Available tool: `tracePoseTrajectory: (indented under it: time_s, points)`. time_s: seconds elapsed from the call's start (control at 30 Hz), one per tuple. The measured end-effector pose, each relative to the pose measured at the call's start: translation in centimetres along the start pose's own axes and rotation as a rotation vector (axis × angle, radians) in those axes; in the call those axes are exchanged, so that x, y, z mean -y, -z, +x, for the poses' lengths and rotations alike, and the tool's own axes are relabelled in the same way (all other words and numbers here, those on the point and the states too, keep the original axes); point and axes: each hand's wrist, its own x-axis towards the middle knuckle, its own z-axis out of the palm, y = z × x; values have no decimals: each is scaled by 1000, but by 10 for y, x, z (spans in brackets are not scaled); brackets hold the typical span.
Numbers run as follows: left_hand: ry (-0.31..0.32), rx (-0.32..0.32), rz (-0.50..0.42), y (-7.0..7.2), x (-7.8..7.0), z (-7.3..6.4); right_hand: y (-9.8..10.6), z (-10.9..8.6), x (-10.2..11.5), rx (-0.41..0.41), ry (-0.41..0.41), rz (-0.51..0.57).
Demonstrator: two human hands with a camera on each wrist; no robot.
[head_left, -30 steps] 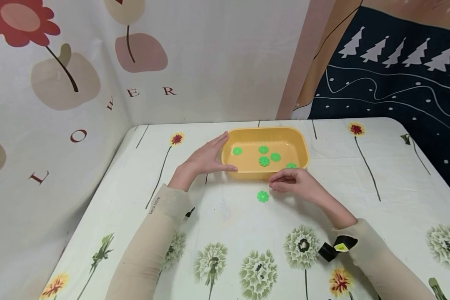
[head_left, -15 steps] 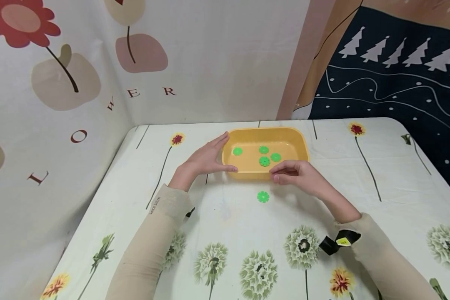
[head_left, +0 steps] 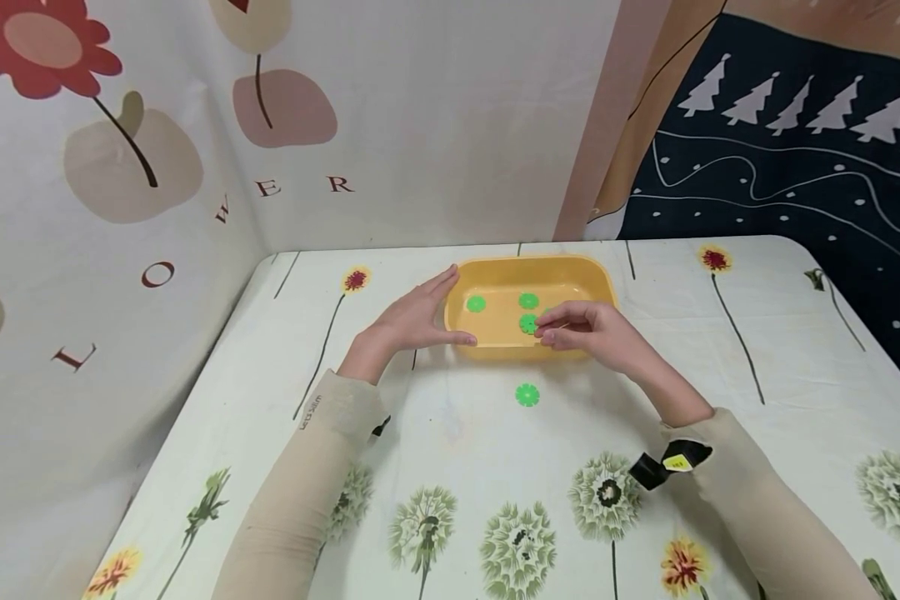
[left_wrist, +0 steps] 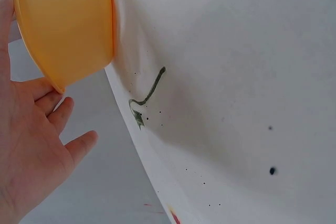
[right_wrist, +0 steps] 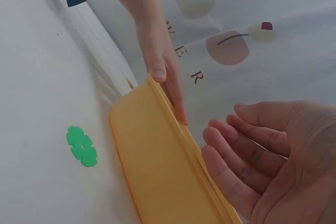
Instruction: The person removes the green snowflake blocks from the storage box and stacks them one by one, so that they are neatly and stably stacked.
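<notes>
A yellow plastic basin [head_left: 495, 343] stands on the table, with several green snowflake discs [head_left: 476, 304] lying inside. My left hand [head_left: 412, 315] holds its left end, thumb at the front rim and fingers at the back corner. The left wrist view shows those fingers [left_wrist: 44, 90] against the rim. My right hand [head_left: 588, 332] is above the basin's front rim, thumb and fingertips close together near the discs and partly covering one. In the right wrist view, nothing shows between that hand's loosely curled fingers [right_wrist: 231, 169] and thumb. One green snowflake disc [head_left: 527, 395] lies on the table in front.
The table is covered by a white cloth [head_left: 435, 425] printed with flowers. Behind the basin hangs a pale printed curtain [head_left: 450, 125], and a dark one with white trees [head_left: 787, 179] is at the right.
My right hand has risen from beside the loose disc to above the basin's front rim, now covering discs at its right side. My left hand and the basin have not moved.
</notes>
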Motion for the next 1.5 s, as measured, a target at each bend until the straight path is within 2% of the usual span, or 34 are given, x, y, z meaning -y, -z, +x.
tracePoseTrajectory:
  time_s: [0.23, 0.43, 0.57, 0.87, 1.0, 1.27, 1.5]
  points:
    - [0, 0, 3, 0, 0, 0, 1, 16, -2, -38, -6, -25]
    - [-6, -4, -1, -1, 1, 0, 0, 31, -7, -71, -1, 9]
    - [1, -2, -3, -1, 1, 1, -1, 39, -11, -84, -27, 13]
    - [17, 11, -7, -1, -2, -1, 7, 58, -26, -93, -106, -110]
    - [18, 9, -2, 0, -2, 0, 12, 66, -31, -45, -121, -171]
    - [20, 1, -10, 1, 0, 0, 16, 80, -38, 116, -129, -219]
    - [17, 8, -7, 1, 0, 0, 11, 87, -42, 168, -101, -325]
